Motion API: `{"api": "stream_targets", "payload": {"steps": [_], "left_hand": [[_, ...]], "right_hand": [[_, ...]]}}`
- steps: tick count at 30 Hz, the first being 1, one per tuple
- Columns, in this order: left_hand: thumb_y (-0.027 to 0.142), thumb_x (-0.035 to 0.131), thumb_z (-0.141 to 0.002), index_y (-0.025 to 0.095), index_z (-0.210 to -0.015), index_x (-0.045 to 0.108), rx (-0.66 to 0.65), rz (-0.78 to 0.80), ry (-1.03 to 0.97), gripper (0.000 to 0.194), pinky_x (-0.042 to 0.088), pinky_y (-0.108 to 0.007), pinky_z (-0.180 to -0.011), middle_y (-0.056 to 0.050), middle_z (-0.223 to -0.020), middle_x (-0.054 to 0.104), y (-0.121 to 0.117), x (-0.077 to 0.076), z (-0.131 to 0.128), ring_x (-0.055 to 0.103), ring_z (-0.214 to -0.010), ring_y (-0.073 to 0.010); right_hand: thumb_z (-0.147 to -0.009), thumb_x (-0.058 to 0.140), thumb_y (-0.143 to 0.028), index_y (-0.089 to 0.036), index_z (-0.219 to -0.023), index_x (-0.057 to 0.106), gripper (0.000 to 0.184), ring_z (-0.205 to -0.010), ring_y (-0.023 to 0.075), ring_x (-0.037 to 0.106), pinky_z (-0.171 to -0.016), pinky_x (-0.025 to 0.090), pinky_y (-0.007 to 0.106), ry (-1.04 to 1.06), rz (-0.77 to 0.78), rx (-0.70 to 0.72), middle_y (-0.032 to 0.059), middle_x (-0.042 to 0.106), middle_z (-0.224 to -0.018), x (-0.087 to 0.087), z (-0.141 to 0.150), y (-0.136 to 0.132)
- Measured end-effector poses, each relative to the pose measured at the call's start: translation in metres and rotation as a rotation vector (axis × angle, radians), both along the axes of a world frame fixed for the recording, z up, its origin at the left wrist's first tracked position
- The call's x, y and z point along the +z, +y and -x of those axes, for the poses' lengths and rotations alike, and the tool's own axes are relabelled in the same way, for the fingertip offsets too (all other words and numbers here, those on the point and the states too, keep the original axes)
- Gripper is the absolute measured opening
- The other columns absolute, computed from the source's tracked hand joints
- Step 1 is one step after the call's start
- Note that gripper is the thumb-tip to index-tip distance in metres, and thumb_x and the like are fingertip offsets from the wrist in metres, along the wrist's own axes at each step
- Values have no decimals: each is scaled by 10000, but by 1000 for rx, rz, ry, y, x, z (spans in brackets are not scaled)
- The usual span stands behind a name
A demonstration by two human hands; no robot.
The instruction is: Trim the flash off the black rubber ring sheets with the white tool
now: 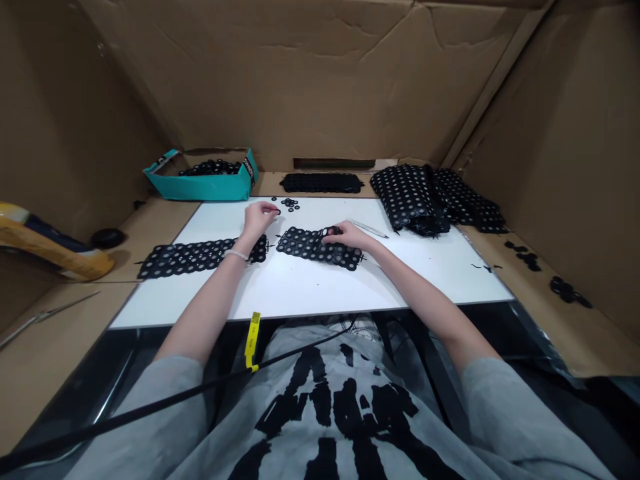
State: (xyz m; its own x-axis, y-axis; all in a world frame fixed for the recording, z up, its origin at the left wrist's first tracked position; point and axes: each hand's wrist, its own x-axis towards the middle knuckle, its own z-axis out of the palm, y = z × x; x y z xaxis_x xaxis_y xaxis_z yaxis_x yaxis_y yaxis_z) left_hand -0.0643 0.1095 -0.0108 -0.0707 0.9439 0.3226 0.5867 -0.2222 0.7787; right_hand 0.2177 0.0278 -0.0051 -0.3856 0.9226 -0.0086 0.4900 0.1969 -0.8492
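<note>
My left hand reaches over the white board with thumb and fingers pinched on a small black ring. Just beyond it lies a loose group of black rings. My right hand is closed at the upper edge of a short black perforated strip, with small black rings at its fingertips; I cannot make out whether these are part of the strip. A longer black perforated strip lies to the left, partly hidden under my left wrist.
Behind the white board stand a teal box of black rings, a folded black strip and a black perforated bundle. Tweezers lie near my right hand. At left are a yellow bottle and scissors. Cardboard walls surround everything.
</note>
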Motion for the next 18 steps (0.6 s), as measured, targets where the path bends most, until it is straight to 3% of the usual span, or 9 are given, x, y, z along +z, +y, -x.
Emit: {"api": "stream_targets", "payload": {"steps": [4,6,9,12,14,18], "left_hand": [[234,705,-727,171,-795,743,87,-36,12,100,511,-367,-916,-80,-817,720,10,-7,10,666,-886,-253],[227,690,-744,156,-985,752,56,-34,-46,259,527,-338,-868,-94,-909,735,13,-12,9,665,-892,-235],[208,670,-755,169,-1376,571,-41,3,-173,630,545,-287,-746,-138,-1188,705,16,-15,7,667,-869,-195],[237,663,-768,179,-1492,439,-122,33,-146,760,547,-294,-742,-156,-1256,683,7,-10,0,673,-878,-197],[309,648,-801,158,-1477,466,-252,48,-62,716,542,-330,-831,-153,-1223,701,-4,-4,-11,674,-977,-229],[478,591,-862,179,-1292,659,-653,37,151,528,423,-388,-1056,-130,-1287,675,-25,2,-42,582,-1217,-277]], "right_hand": [[-600,711,-661,-170,-720,591,520,-653,126,387,-655,309,280,18,16,-21,-43,457,-622,1,0,-1],[-604,716,-657,-169,-717,591,516,-662,128,398,-659,311,279,14,15,-21,-40,469,-630,-1,0,0],[-614,721,-642,-165,-719,606,502,-660,128,400,-658,312,278,8,10,-22,-42,473,-626,-4,-1,2],[-659,694,-631,-148,-755,665,493,-653,126,399,-649,312,275,13,2,-13,-36,493,-621,-4,-1,2],[-720,645,-626,-134,-805,717,505,-665,132,409,-651,318,273,30,-29,17,-18,533,-645,-2,-1,-1],[-779,603,-620,-125,-896,768,534,-678,135,420,-659,324,268,57,-88,120,-1,582,-685,1,-4,-3]]}}
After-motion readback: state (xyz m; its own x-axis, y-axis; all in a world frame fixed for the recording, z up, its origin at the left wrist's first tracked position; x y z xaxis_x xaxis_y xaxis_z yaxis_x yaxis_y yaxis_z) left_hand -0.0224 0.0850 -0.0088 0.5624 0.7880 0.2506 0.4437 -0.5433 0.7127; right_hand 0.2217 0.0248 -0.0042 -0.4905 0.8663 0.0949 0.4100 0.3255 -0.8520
